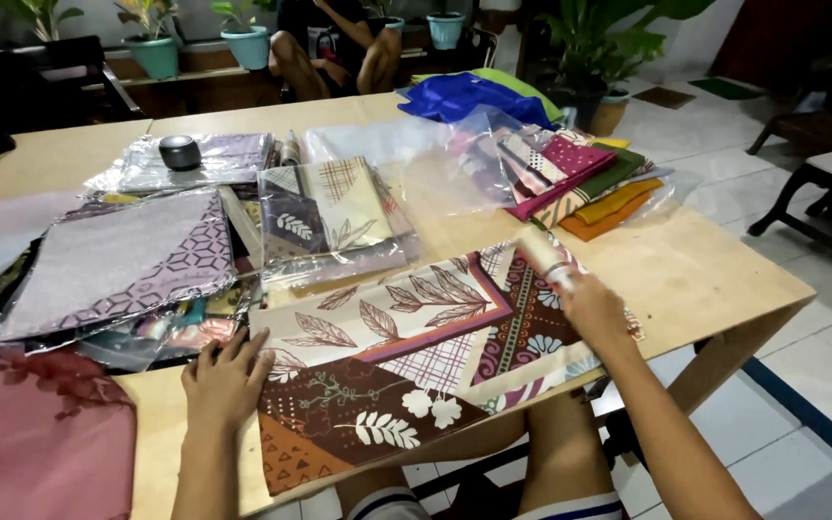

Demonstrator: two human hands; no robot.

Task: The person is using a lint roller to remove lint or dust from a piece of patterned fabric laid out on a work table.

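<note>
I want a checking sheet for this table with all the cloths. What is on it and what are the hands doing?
Surface: wooden table, mostly covered.
Job's things: folded patterned cloth with leaf prints, lying flat at the near edge.
Clutter: cloths in clear plastic bags, grey patterned cloth, stack of coloured cloths, blue cloth, small dark round object.
Hands: left hand flat on the cloth's left edge; right hand holds a small tube-like object.
Cables: nothing seen.
Surroundings: tiled floor, potted plants, a seated person.
</note>
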